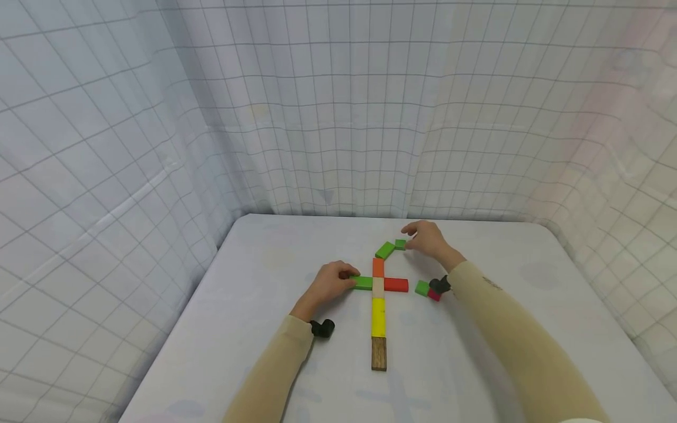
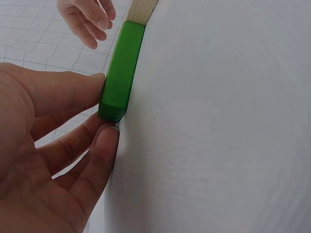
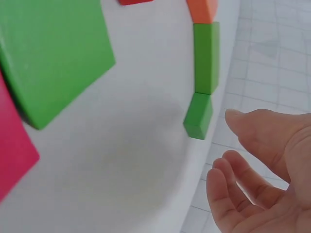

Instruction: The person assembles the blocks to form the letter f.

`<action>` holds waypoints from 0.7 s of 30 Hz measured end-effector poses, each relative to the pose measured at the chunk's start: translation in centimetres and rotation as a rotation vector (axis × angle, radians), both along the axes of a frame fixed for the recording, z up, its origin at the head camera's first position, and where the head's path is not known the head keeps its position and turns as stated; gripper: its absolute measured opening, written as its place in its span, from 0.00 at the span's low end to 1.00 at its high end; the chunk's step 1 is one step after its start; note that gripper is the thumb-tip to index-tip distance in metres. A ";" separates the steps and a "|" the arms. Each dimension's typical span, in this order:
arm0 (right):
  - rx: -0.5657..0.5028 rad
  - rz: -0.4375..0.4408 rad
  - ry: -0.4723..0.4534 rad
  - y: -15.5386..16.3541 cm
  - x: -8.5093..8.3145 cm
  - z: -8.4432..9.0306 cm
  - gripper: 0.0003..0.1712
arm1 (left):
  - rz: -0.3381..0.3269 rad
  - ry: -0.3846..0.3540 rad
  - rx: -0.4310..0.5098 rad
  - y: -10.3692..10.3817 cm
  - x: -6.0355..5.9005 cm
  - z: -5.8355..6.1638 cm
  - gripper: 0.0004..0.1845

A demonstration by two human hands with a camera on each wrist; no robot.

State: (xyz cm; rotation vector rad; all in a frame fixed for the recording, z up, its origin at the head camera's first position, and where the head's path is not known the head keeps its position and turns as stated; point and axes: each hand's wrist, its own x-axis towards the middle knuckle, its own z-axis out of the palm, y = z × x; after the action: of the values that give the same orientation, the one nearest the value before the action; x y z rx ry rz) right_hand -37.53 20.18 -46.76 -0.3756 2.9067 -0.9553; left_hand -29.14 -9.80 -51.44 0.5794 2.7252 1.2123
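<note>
The head view takes in the whole white table (image 1: 222, 329), and on it a cross of flat blocks. Furthest left, the left hand (image 1: 329, 283) rests at the end of the cross's left arm, a green block (image 1: 362, 282). Only the left wrist view shows how: thumb and fingertips (image 2: 99, 82) pinch the near end of that green block (image 2: 121, 73), whose far end butts against a pale wooden block (image 2: 141, 10).

In the head view the pale block (image 1: 378, 288) sits at the crossing, with an orange block (image 1: 378, 267) above it, a red block (image 1: 395, 285) to its right, and a yellow block (image 1: 378, 317) and a dark brown block (image 1: 378, 353) below.

Above the orange one a long green block (image 1: 385, 250) lies slanted, and a small green block (image 1: 400, 244) touches its far end. The right hand (image 1: 427, 239) is just beside this small piece; the right wrist view shows the fingers (image 3: 243, 182) loosely spread, close to the small green block (image 3: 198, 115) but clear of it, holding nothing.

Furthest right, a green square block (image 1: 421, 288) and a pink-red block (image 1: 434, 295) lie together, looming large in the right wrist view.
</note>
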 end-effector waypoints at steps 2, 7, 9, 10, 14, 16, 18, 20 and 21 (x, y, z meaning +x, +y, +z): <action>-0.004 0.000 0.006 0.1 0.3 0.4 0.24 | 0.001 0.002 0.001 0.0 0.0 0.1 0.10; -0.040 0.015 0.020 0.6 1.5 1.3 0.24 | 0.001 -0.001 0.000 0.0 0.0 0.1 0.10; -0.055 0.020 0.022 0.8 2.0 1.5 0.24 | 0.003 -0.002 0.000 0.0 -0.1 0.0 0.09; -0.061 0.019 0.022 0.9 2.3 1.6 0.24 | 0.004 -0.002 0.001 0.0 -0.1 0.0 0.09; -0.083 0.007 0.002 1.4 3.4 1.6 0.24 | 0.006 -0.001 -0.002 0.0 -0.2 -0.1 0.09; -0.094 -0.001 -0.011 1.7 3.9 1.4 0.25 | 0.007 -0.003 -0.001 0.0 -0.2 -0.1 0.09; -0.105 -0.002 -0.023 1.9 4.5 1.2 0.25 | 0.008 -0.006 0.000 0.0 -0.1 0.0 0.09; -0.118 -0.002 -0.035 2.2 5.1 1.0 0.25 | 0.008 -0.007 0.003 0.1 -0.1 0.0 0.09; -0.125 -0.004 -0.043 2.3 5.4 0.8 0.25 | 0.007 -0.008 0.007 0.1 0.0 0.0 0.09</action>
State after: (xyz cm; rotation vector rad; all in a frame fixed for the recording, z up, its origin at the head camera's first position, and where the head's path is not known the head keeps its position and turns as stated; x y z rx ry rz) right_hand -32.08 22.47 -45.96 -0.3516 2.8189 -1.1343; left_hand -29.17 -9.73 -51.45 0.5648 2.7204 1.2230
